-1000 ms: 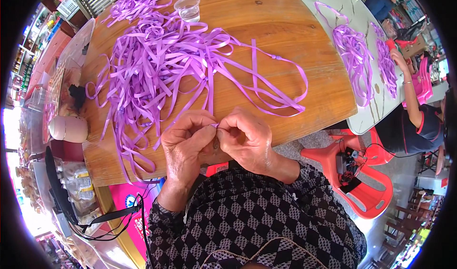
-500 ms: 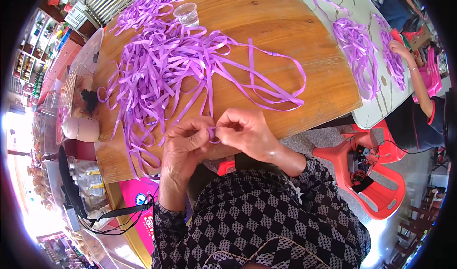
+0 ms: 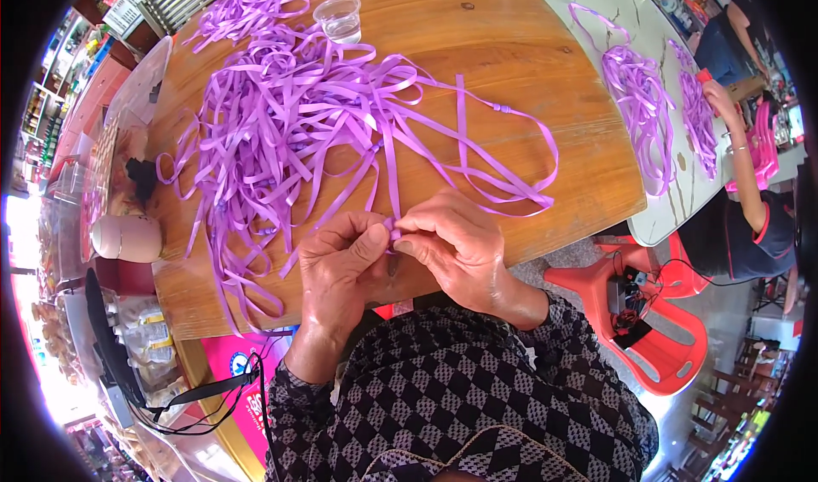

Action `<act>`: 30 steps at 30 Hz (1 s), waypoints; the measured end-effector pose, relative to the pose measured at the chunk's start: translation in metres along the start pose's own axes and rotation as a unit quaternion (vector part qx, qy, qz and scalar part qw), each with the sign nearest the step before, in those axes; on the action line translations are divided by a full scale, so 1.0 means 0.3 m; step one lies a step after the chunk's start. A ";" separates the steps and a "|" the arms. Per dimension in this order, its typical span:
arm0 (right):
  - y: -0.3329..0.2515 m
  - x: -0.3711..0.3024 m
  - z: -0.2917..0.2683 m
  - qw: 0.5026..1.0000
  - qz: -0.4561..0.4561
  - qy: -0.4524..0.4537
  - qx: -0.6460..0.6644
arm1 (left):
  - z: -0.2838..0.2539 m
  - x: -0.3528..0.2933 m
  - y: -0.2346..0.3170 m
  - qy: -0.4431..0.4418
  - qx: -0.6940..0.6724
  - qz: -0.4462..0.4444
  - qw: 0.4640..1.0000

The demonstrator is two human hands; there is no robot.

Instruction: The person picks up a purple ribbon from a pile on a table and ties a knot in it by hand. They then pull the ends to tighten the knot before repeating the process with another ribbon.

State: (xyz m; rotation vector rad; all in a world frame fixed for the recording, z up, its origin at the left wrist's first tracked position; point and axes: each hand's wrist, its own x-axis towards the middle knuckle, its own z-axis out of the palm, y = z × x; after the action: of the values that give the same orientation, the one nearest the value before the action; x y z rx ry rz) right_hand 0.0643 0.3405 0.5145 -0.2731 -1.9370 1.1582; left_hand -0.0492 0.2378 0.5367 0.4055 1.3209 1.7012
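Note:
Close to the table's near edge, my left hand and my right hand meet in front of my body. Both pinch a purple lanyard strap, a short bit of it showing between the fingertips. My left thumb and forefinger are closed on one side of it, my right fingers on the other. A small purple piece seems to sit there, partly hidden by the fingers. From this spot the strap runs up toward a large tangled heap of purple lanyard straps, some with small purple fittings. One long loop stretches right from the heap.
A clear plastic cup stands beside the heap on the wooden table. More purple straps lie on a white marbled table, where another person's hand reaches in. A red stool holds cables at right; a pink jar-like object is left.
My view has shifted a little. Both hands remain together at the strap; my right fingers have turned and press closer around it, with more of the purple piece showing between the fingertips.

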 end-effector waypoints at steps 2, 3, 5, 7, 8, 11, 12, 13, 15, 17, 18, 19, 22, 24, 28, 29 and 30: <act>0.016 0.012 -0.012 1.000 -0.018 0.000 -0.001 | 0.011 0.011 0.000 0.007 0.013 -0.010 1.000; 0.018 0.020 -0.019 1.000 -0.028 -0.002 -0.008 | 0.016 0.017 -0.001 0.014 0.028 -0.019 0.999; 0.020 0.032 -0.033 0.999 -0.037 -0.005 -0.013 | 0.024 0.032 -0.008 0.020 0.032 -0.018 0.999; 0.021 0.036 -0.045 0.999 0.025 -0.017 0.025 | 0.032 0.045 -0.013 0.026 0.036 -0.018 0.999; 0.030 0.038 -0.055 0.999 0.027 -0.017 0.025 | 0.045 0.049 -0.009 0.017 0.040 -0.011 0.999; 0.058 0.044 -0.076 1.000 0.002 -0.015 0.023 | 0.065 0.067 -0.011 0.014 0.065 0.005 0.998; 0.063 0.046 -0.082 1.000 -0.004 -0.013 0.022 | 0.071 0.071 -0.012 0.020 0.085 0.015 0.996; 0.067 0.049 -0.088 1.000 -0.010 -0.011 0.021 | 0.081 0.073 -0.010 0.021 0.086 0.013 0.996; 0.069 0.056 -0.097 1.000 -0.009 -0.005 0.027 | 0.099 0.077 -0.003 0.030 0.119 0.017 0.992; 0.075 0.059 -0.108 0.999 -0.009 0.004 0.032 | 0.105 0.085 -0.007 0.020 0.130 0.015 0.991; 0.083 0.057 -0.114 1.000 -0.015 0.006 0.022 | 0.107 0.089 -0.006 0.010 0.140 0.015 0.990; 0.087 0.057 -0.120 1.000 -0.020 0.009 0.012 | 0.110 0.093 -0.001 0.008 0.141 0.014 0.990; 0.087 0.064 -0.136 0.999 -0.044 -0.001 0.011 | 0.102 0.099 0.006 -0.014 0.152 -0.017 0.988; 0.084 0.061 -0.151 0.999 -0.041 -0.003 0.009 | 0.087 0.099 0.010 -0.071 0.123 -0.077 0.987; 0.054 0.041 -0.171 0.995 0.077 -0.017 0.064 | 0.089 0.086 0.009 -0.119 0.171 0.041 0.977; 0.052 0.032 -0.165 0.995 0.077 -0.015 0.063 | 0.074 0.085 0.004 -0.120 0.235 0.110 0.958; 0.052 0.023 -0.157 0.990 0.109 -0.014 0.088 | 0.062 0.082 0.000 -0.120 0.295 0.179 0.931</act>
State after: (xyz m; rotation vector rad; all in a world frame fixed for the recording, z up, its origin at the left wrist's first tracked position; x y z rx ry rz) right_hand 0.0920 0.3822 0.5160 -0.3822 -1.8488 1.4732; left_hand -0.0489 0.2686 0.5371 1.2291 1.6271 1.4371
